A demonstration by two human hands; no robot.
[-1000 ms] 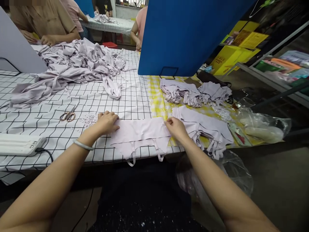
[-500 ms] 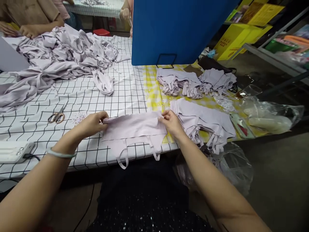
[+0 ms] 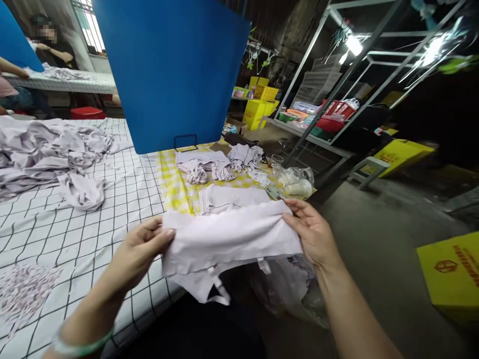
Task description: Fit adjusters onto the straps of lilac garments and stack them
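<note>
A pale lilac strappy crop top (image 3: pixel 232 234) is stretched between my hands, lifted above the table's near edge, with its thin straps hanging down. My left hand (image 3: pixel 149 239) pinches its left end between thumb and fingers. At the other end, my right hand (image 3: pixel 309 229) grips the upper corner, thumb in front. Just behind the held top lies a stack of like tops (image 3: pixel 235 197), partly hidden by it. Farther back, another stack of tops (image 3: pixel 204 164) rests on the yellow checked cloth (image 3: pixel 174 187).
A big heap of lilac garments (image 3: pixel 48 149) covers the table's left side, with small fabric scraps (image 3: pixel 28 289) nearer me. A tall blue board (image 3: pixel 175 75) stands at the back. Clear plastic bags (image 3: pixel 295 179) lie at the right edge. A metal rack (image 3: pixel 318 129) stands beyond; people sit far left.
The top has been raised off the table and brought nearer, still held at both ends. My view has turned up and to the right, bringing the rack and floor into sight.
</note>
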